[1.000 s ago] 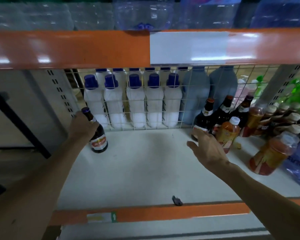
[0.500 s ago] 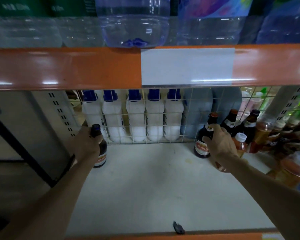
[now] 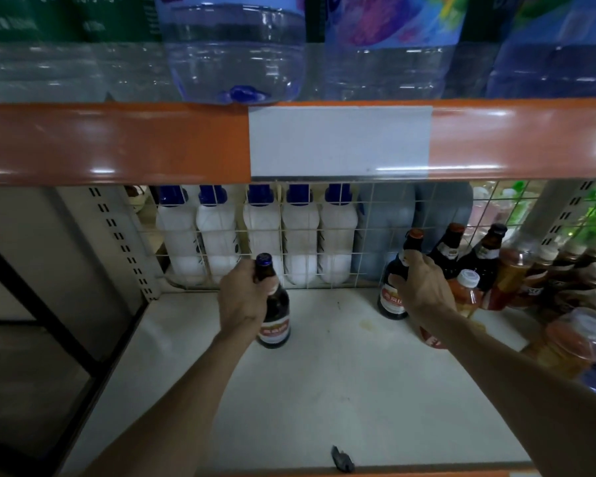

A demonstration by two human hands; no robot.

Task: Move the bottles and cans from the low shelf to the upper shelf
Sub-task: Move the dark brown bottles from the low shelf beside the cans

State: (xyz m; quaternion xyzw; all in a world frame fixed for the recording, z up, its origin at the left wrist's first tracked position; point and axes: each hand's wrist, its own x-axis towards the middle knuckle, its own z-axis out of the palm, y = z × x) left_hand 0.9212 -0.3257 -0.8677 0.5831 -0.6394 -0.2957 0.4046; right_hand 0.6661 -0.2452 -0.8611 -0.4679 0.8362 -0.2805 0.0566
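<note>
Gripping upright dark bottles by the necks: left hand (image 3: 243, 297) on blue-capped bottle (image 3: 273, 306), right hand (image 3: 422, 287) on red-capped bottle (image 3: 398, 287); upper shelf (image 3: 117, 142) directly overhead.

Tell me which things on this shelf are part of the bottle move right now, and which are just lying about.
In the job:
- left hand gripping the blue-capped dark bottle
- right hand closing on the orange-capped dark bottle
- orange drink bottles at right, probably next

Just lying about:
- small dark scrap at the shelf's front edge
- white bottles behind the wire grid
</note>
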